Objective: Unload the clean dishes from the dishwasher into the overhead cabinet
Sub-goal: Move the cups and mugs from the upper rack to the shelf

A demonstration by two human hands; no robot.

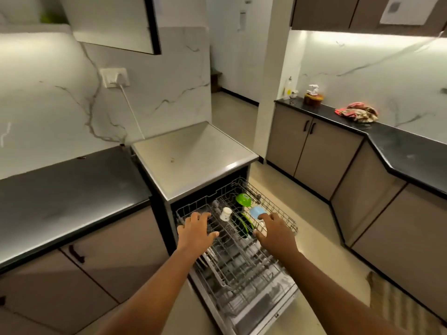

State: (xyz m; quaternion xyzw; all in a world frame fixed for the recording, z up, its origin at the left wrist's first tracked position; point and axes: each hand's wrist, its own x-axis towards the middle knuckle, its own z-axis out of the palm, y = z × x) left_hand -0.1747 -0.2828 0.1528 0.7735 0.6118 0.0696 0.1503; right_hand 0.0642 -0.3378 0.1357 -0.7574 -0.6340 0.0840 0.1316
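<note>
Left hand (197,228): fingers spread and nearly straight, palm down over the left part of the upper rack (278,211); it grips nothing, and whether it touches the wire I cannot tell.
Right hand (275,232): loosely open over the rack's right part, fingertips at a pale blue cup (255,211); no grasp is visible.
Upper rack: grey wire grid, drawn out of the dishwasher (193,155). Contents: the blue cup, a green rounded dish (243,199), a small white cup (226,213) and a dark plate with a green rim (243,224), standing on edge.
Lower rack (242,274): grey wire, above the lowered door.
Dishwasher top: brushed steel, flat.
Overhead cabinet (113,22): pale door with a dark edge, upper left.
Room: black counters (60,187), taupe cupboard fronts, white veined marble wall, crumpled cloth (358,112) on the far counter.
</note>
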